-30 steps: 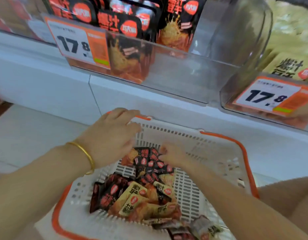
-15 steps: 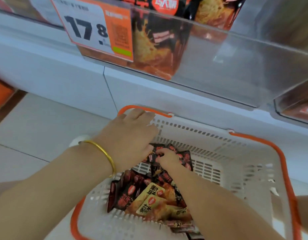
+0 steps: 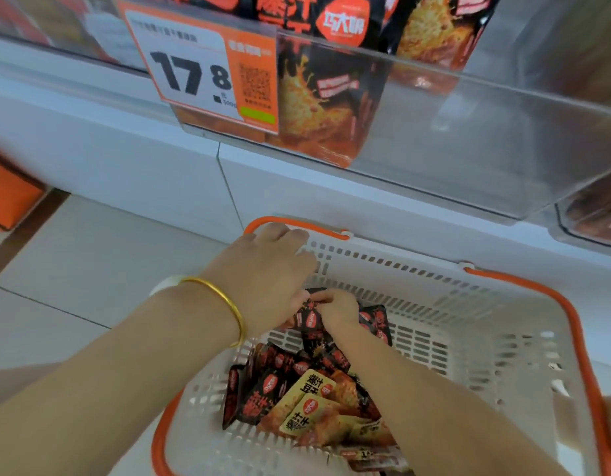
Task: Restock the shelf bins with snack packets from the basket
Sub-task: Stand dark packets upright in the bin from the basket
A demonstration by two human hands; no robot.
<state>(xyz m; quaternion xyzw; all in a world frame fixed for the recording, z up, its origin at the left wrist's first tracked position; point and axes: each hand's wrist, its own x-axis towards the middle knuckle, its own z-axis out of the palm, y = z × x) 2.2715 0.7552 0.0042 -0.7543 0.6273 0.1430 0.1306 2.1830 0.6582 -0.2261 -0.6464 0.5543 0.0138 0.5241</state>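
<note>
While the left hand hides its own hold, the right hand has closed round black packets in the basket.

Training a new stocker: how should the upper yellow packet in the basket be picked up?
I'd pinch the yellow packet by its far edge, coming straight down from above. It lies flat, face up, on top of the black packets, so there is no side to wrap, and the basket walls likely rule out a sideways approach.
</note>
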